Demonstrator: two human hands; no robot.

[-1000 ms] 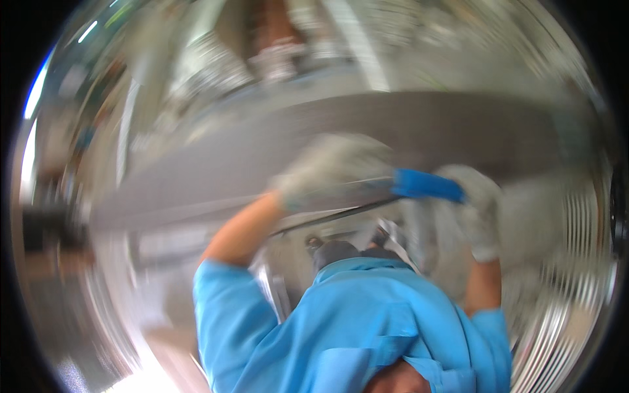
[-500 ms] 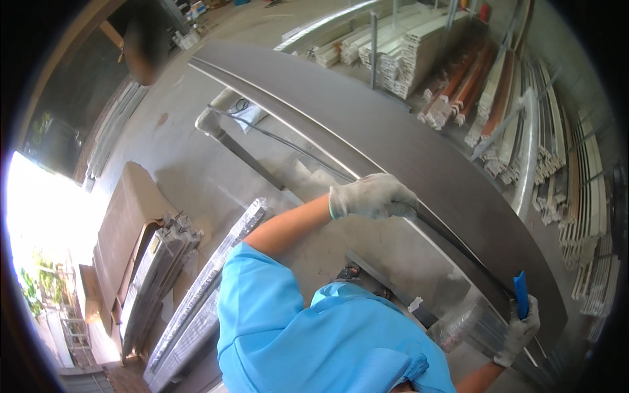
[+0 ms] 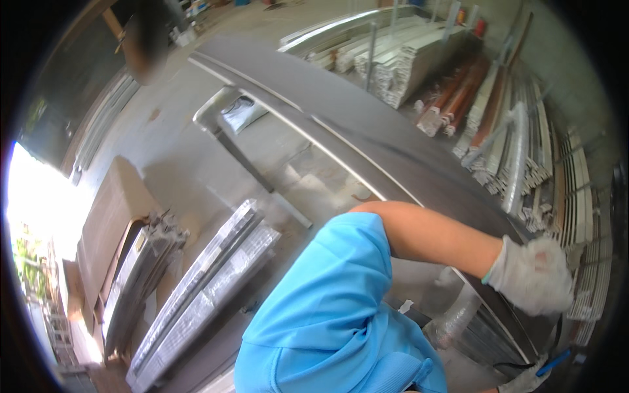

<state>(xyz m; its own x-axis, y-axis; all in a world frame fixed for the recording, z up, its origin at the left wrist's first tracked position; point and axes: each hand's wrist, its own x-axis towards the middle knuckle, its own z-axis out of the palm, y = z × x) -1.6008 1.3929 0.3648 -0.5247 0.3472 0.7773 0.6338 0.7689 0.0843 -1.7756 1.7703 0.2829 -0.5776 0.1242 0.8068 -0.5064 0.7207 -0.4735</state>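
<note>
A long dark grey-brown panel (image 3: 288, 72) with pale edges runs from the far left to the near right. My left hand (image 3: 534, 275), in a whitish work glove, is over its near right end, blurred, with its fingers hard to make out. Lower down, at the bottom right, my gloved right hand (image 3: 527, 380) grips a slim blue tool (image 3: 554, 362) whose exact kind is unclear; most of that hand is cut off by the picture's edge. A thin black strip (image 3: 557, 334) curves between the two hands.
A metal stand (image 3: 242, 157) supports the panel. Plastic-wrapped profiles (image 3: 203, 288) and a cardboard-covered stack (image 3: 114, 216) lie at left. White profiles (image 3: 406, 65) and reddish-brown ones (image 3: 458, 92) are racked beyond the panel. A clear plastic-wrapped roll (image 3: 455, 321) is beneath it.
My left hand has swung from mid-panel to its near right end. My right hand has dropped lower with the blue tool, which now tilts nearly flat. The black strip now loops at that end.
</note>
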